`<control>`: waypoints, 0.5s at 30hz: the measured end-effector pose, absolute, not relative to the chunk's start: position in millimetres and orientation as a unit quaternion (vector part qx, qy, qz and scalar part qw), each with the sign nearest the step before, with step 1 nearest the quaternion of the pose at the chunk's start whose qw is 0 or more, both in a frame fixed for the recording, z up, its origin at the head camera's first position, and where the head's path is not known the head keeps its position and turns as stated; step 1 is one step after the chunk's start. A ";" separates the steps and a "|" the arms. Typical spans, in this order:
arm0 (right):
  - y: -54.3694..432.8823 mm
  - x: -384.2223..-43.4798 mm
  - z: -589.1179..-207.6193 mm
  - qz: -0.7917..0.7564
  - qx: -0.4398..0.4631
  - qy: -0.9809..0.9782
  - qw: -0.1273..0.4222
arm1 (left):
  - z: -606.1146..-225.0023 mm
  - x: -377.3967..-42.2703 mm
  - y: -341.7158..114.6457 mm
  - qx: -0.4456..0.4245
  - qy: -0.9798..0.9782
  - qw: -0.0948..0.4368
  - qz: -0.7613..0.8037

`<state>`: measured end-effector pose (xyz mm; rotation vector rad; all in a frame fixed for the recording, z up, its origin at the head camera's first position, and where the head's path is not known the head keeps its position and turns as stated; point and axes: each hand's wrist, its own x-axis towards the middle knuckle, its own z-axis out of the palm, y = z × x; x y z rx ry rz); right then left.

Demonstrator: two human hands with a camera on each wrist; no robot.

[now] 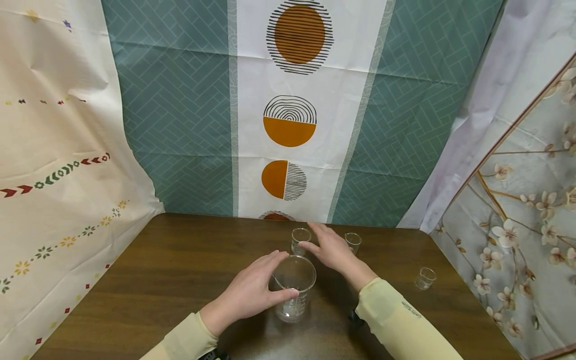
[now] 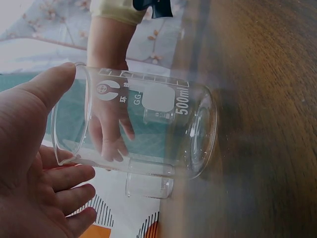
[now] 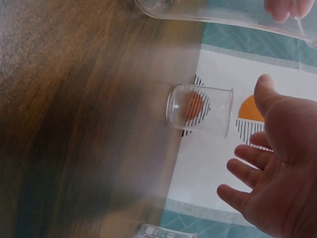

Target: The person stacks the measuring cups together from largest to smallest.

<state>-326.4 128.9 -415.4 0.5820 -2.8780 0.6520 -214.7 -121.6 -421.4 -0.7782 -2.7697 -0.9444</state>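
Note:
My left hand (image 1: 258, 287) curves around the upper part of a large clear glass beaker (image 1: 294, 300). Its thumb lies across the near side and its fingertips are at the far rim. White print reading 500ml shows on this upright beaker (image 2: 148, 119) in the left wrist view. My right hand (image 1: 333, 250) hovers with spread fingers just right of a smaller glass beaker (image 1: 300, 240). In the right wrist view a gap separates that hand (image 3: 277, 163) from the small beaker (image 3: 200, 109), and nothing is in its grasp.
Behind the right hand stands another small beaker (image 1: 354, 240), partly hidden by it. A still smaller beaker (image 1: 425, 278) is at the right of the brown wooden table (image 1: 180, 265). Patterned cloths (image 1: 180, 100) hang along the back and both sides.

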 end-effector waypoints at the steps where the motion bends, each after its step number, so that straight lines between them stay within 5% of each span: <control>1: 128.8 -327.2 -415.8 0.215 0.193 -0.955 0.067 | -421.4 -214.7 -121.6 -0.257 -0.913 0.057 -0.312; 15: 124.1 -337.7 -422.0 0.208 0.183 -0.959 0.062 | -421.7 -215.1 -121.2 -0.255 -0.914 0.057 -0.310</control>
